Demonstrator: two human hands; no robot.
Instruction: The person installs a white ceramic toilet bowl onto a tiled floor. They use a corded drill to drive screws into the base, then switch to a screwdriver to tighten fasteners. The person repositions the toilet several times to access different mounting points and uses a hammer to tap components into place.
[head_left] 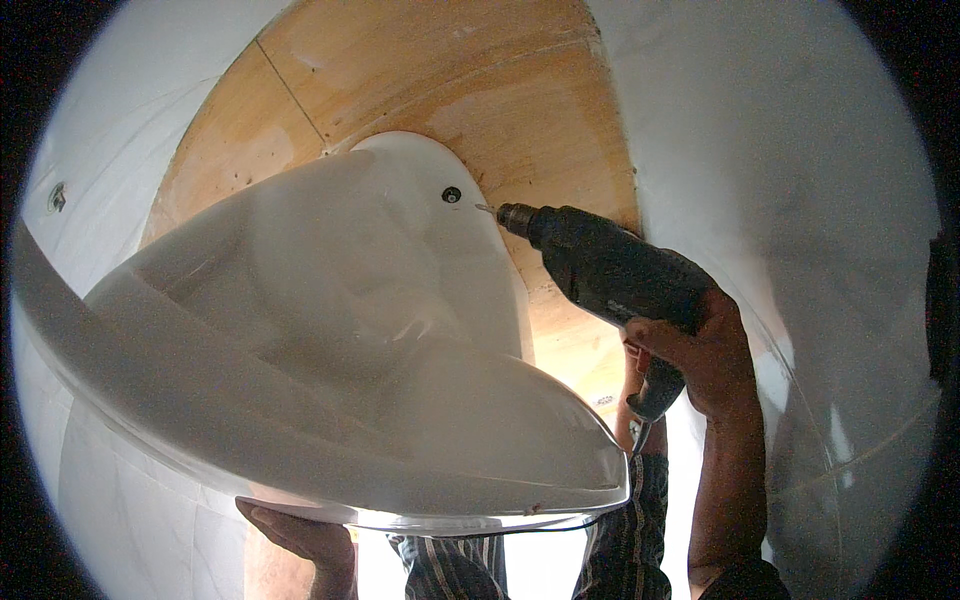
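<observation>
A white ceramic basin [330, 300] spans the middle of the head view, its tall end against a tan board. Below its front rim, my left hand [300, 540] supports it, fingers partly hidden underneath. My right hand [700, 340] grips a black power drill [600, 260] by the handle, with a cord running down from it. The drill's thin bit [485, 208] points left at the basin's tall end, just right of a dark round fitting [451, 195]; whether the tip touches the ceramic I cannot tell.
A tan board surface [520, 70] lies behind the basin, between white marbled tiled surfaces [830, 250] on both sides. A small metal fitting [57, 197] is on the left tiles. Legs in striped shorts [630, 540] show below the basin.
</observation>
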